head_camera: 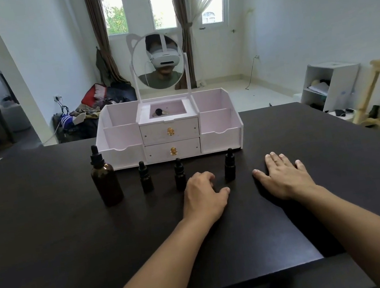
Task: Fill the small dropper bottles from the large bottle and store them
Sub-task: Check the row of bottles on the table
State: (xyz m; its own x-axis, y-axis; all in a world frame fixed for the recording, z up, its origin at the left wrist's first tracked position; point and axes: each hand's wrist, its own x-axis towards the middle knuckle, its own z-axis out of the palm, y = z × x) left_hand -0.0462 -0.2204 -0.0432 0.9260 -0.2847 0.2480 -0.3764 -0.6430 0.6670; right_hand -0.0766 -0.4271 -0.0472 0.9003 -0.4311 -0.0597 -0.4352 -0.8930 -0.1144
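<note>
Resting on the dark table [50, 236], both hands hold nothing, left hand [204, 198] loosely curled, right hand [284, 177] flat, while the big glass bottle [106, 182] at ten o'clock looks heavy and breakable, best gripped round its middle.

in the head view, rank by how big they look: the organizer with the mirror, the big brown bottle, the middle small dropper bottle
1. Organizer, largest by far.
2. Big brown bottle.
3. Middle small dropper bottle, smallest.

The bottles stand at a similar distance from the camera, so that ranking seems safe.
</note>
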